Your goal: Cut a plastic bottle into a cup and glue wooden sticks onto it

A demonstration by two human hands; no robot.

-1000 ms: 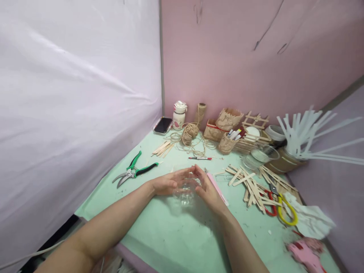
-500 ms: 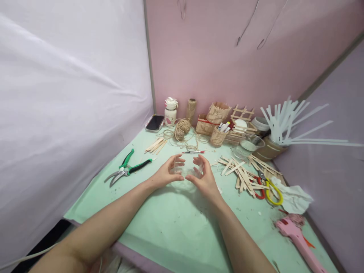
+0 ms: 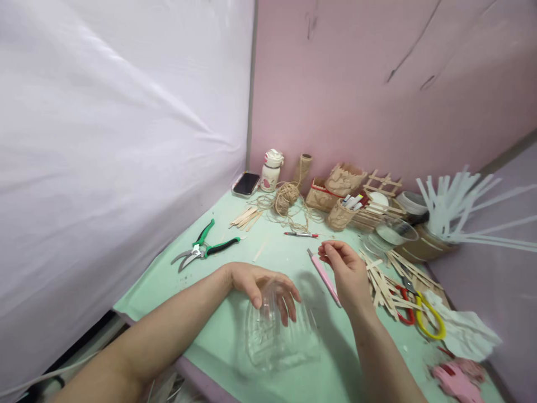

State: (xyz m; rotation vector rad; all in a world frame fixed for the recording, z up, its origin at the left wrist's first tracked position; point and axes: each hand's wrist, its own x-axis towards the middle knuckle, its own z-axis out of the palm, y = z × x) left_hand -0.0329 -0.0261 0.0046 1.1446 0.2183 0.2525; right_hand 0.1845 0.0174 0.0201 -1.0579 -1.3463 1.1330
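Note:
My left hand (image 3: 262, 285) grips the top of a clear plastic container (image 3: 277, 336), holding it just above the near part of the green table (image 3: 235, 330). Its fingers curl down over the container's rim. My right hand (image 3: 346, 268) hovers to the right, fingers pinched together near a pink craft knife (image 3: 324, 277) that lies on the table. Whether anything is held in that pinch I cannot make out. Loose wooden craft sticks (image 3: 384, 280) lie spread just right of that hand.
Green-handled pliers (image 3: 203, 249) lie at the left. A phone (image 3: 245, 183), small bottle (image 3: 271, 169), twine (image 3: 285, 198), red pen (image 3: 300, 234), stick baskets (image 3: 335, 193) and white strips in a jar (image 3: 453, 210) line the back. Scissors (image 3: 419, 313), tissue and a pink glue gun (image 3: 457, 380) lie right.
Both hands held the clear container further out on the table. Now the left hand alone has brought it nearer, and the right hand has let go and moved right beside the pink knife.

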